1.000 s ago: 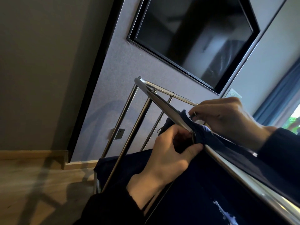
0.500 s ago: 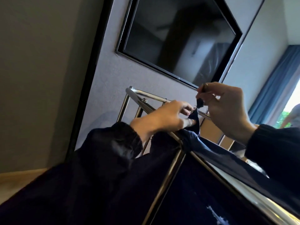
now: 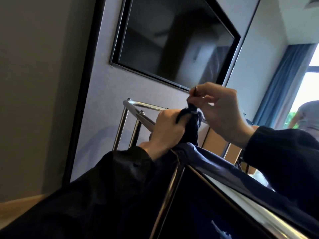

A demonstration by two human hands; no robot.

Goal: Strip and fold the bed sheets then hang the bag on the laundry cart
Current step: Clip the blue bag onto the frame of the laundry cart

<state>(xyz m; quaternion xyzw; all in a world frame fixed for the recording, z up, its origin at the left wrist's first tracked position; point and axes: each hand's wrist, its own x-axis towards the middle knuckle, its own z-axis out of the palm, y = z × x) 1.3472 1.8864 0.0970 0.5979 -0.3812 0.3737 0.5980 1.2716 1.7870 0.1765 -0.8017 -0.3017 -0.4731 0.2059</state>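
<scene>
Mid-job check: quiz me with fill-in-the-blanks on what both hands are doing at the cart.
The left hand grips the dark blue bag at the cart's chrome ____.
The right hand pinches the bag's tie ____ the left hand.
On the wall behind hangs a dark ____.
Missing: rail; above; television.

- Left hand (image 3: 167, 130) and right hand (image 3: 222, 114) crowd the top rail (image 3: 138, 114) at the bunched bag (image 3: 215, 163) corner; no passage there.
- Open gaps between cart uprights (image 3: 120, 126), left of the hands.
- Television (image 3: 172, 40) on wall, above and behind the rail.
</scene>
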